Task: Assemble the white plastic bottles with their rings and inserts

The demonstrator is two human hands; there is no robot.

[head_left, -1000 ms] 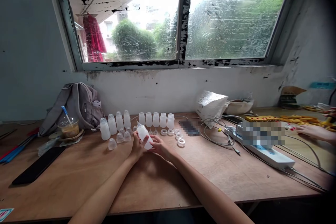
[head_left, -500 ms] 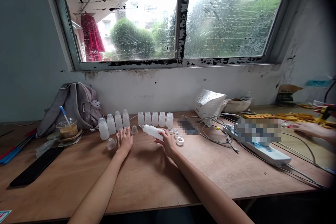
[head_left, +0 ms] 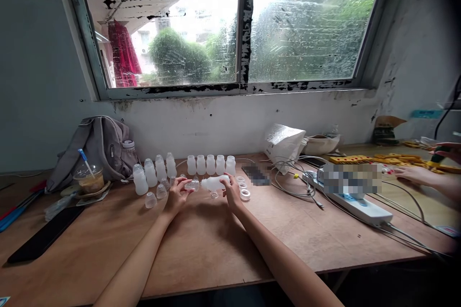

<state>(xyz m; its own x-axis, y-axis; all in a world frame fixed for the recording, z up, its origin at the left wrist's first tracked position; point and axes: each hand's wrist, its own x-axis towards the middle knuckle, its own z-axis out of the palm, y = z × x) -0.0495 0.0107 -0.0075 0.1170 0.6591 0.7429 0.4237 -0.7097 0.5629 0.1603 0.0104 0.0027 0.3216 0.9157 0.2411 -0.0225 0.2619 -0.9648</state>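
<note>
My right hand holds a white plastic bottle sideways above the wooden table, its mouth pointing left. My left hand pinches a small clear cap right at that mouth. A row of upright white bottles stands behind my hands. Three capped bottles stand to the left. Loose clear caps lie beside my left hand, and white rings lie just right of my right hand.
A grey backpack and a drink cup sit at the back left, a black phone nearer me. Cables and a power strip lie to the right. Another person's hands work at yellow parts far right.
My left hand let go of the bottle, reached to the loose caps, picked one up and brought it to the bottle's mouth. My right hand turned the bottle on its side.
</note>
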